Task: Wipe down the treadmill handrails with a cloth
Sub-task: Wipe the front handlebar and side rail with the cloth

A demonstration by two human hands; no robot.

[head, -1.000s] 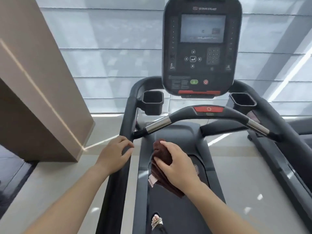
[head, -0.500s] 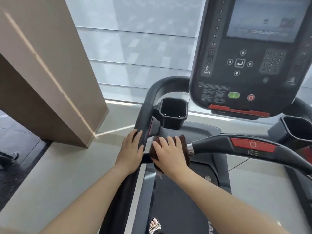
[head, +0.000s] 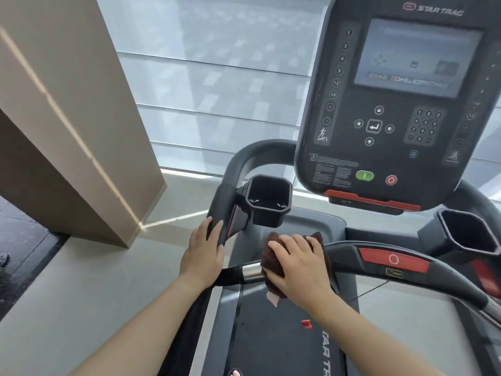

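1. Since half a second ago the right hand point(head: 298, 267) and its cloth point(head: 272, 260) have slid a little to the right along the crossbar point(head: 447, 278), baring a short band of shiny metal sleeve point(head: 250, 270) that was covered before; the left hand point(head: 202, 253) has stayed on the side rail point(head: 217, 213).
2. The cloth is dark brown, soft and bunched, draped over the crossbar where the metal sleeve meets the matte black grip. A pale tag point(head: 272, 298) hangs from its lower edge.
3. The right hand lies palm down on the cloth, fingers spread and curved over the bar, pressing the cloth onto it rather than pinching it.
4. The left hand rests flat on the side rail, fingers straight and laid loosely along the smooth black tube, not wrapped round it.
5. The crossbar is a thick, gently bowed bar with a red oval panel point(head: 394, 259) set into its middle.
6. Just beyond the hands a black, eight-sided cup holder point(head: 268, 199) juts from the rail; a second one point(head: 466, 234) sits on the far right.
7. The console point(head: 393, 104) rises above, glossy dark plastic with a grey screen, a keypad, a green button point(head: 364, 175) and a red one point(head: 391, 180).
8. Below the bar runs the dark belt point(head: 271, 343), with a small red clip point(head: 307, 324) lying on it.
9. A tan, smooth-faced pillar point(head: 67, 118) stands to the left, with grey slatted blinds point(head: 217, 90) behind.
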